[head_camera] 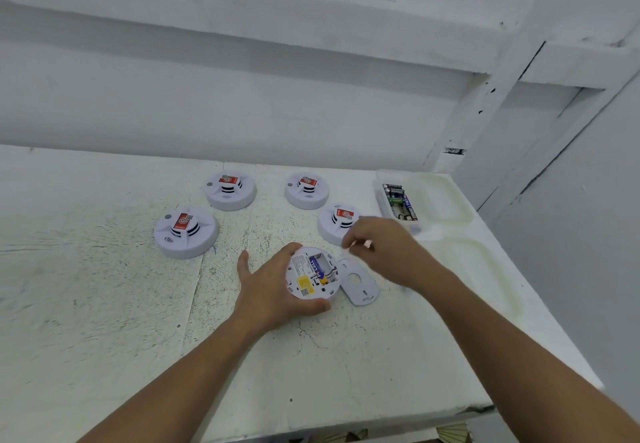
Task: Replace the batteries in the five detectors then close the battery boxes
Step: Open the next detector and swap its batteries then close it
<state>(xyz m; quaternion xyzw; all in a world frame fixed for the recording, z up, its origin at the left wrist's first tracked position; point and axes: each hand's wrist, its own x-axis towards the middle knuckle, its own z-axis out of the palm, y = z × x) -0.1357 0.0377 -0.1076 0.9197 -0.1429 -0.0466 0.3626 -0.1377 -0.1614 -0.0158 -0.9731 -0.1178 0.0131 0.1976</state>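
Nearest me, my left hand [273,290] gripped the overturned round white plastic detector [311,278], fingers curled round its rim. One battery bay looked empty; a cell seated backwards could stop the lid closing. Its flat white cover [358,283] lay just beside it. My right hand [384,248] hovered beyond, fingers bunched and blurred, so I could not tell what it held. Farthest sat the clear plastic box of batteries [398,203].

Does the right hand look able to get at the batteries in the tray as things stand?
Probably yes. The right hand hovers just short of the batteries in the open-topped tray, with nothing between them; blur hides whether its curled fingers hold something.
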